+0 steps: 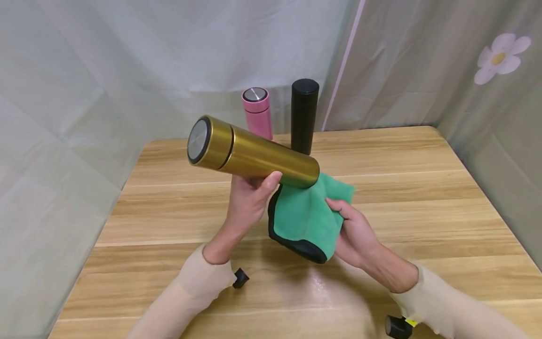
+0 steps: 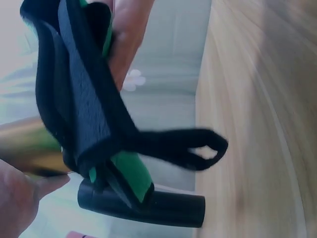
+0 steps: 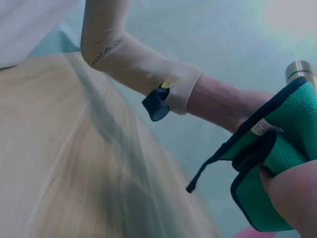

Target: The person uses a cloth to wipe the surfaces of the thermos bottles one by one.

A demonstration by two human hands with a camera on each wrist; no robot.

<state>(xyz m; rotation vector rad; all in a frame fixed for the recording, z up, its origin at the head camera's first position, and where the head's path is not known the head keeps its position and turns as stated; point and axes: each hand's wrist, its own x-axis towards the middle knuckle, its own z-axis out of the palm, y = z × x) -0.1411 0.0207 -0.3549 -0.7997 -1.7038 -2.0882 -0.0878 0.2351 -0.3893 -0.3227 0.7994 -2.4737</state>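
Note:
My left hand (image 1: 250,200) grips a gold thermos bottle (image 1: 267,155) from below, its thumb along the near side. The bottle is tilted above the table, its silver-topped lid toward the upper left. Pinched in my right hand (image 1: 357,233) is a green cloth (image 1: 306,216) with a dark border, which lies against the bottle's base end. A dark hanging loop (image 2: 198,148) and a small white label (image 3: 265,127) show on the cloth in the wrist views. Part of the right hand is hidden behind the cloth.
A pink thermos bottle (image 1: 259,115) and a black thermos bottle (image 1: 304,117) stand upright near the far edge of the wooden table (image 1: 169,212). The gold bottle partly covers the pink one. Behind the table hangs a pale curtain (image 1: 211,47) with a flower print.

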